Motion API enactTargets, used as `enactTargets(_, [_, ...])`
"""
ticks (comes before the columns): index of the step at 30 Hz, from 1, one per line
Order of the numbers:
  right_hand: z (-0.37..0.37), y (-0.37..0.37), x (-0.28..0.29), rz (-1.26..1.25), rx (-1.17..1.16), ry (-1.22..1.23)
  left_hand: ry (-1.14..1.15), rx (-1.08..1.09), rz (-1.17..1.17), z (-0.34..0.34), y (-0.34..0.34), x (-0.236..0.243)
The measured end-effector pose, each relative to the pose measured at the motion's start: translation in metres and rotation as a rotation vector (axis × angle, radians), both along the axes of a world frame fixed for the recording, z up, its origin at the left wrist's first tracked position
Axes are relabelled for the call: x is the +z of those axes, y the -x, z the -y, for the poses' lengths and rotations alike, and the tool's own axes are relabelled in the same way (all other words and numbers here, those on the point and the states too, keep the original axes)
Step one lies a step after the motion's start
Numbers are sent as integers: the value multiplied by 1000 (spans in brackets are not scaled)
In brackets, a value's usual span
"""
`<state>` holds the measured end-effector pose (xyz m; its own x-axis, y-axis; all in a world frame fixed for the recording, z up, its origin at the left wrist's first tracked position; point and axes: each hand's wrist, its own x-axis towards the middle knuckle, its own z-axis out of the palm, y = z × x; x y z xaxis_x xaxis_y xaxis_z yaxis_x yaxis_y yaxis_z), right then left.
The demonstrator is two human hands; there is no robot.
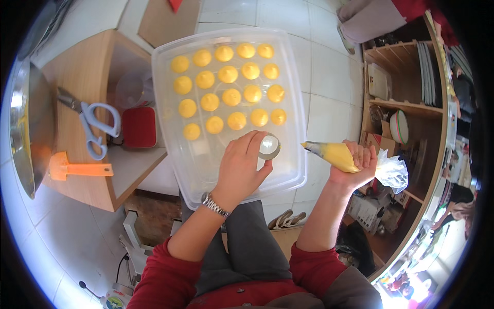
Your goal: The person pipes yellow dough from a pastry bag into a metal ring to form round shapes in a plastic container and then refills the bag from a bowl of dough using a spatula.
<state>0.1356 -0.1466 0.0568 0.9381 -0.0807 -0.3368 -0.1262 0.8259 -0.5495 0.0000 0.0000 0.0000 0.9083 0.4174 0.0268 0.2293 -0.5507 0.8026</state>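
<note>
Across my lap rests a translucent plastic tray [198,160]. Piped yellow mounds [228,74] stand in rows over its far and middle parts, each with a small peak. My left hand [236,162] holds a small round metal ring [269,146] between thumb and fingers, over the near right part of the tray. Whether the ring touches the tray I cannot tell. In my right hand [356,160], fingers wrapped round it, is a piping bag [334,153] of yellow filling. Its metal nozzle points left toward the tray's right rim, and the clear plastic tail sticks out past my fist.
Left of the tray is a wooden cabinet [77,51] with blue-handled scissors [95,121] and an orange-handled scraper [80,167] on it, beside a large metal bowl [33,129]. A red-lidded container [139,127] sits in its opening. Wooden shelves [406,103] stand right; a person's legs [370,20] are beyond.
</note>
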Motion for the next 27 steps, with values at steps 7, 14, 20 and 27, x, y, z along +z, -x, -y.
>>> enactTargets(7, [37, -10, 0, -8, -41, 43, -68, -51, 4, 37, -35, -30])
enactTargets(14, [42, -9, -1, -26, -78, 51, -102, -70, -53, 34, -37, -31])
enactTargets(20, [9, 34, -3, 290, 329, 415, 288, -60, 177, 31, -26, 46])
enactTargets(27, [-45, 62, -5, 605, 739, 933, 183, -473, 59, 16, -35, 131])
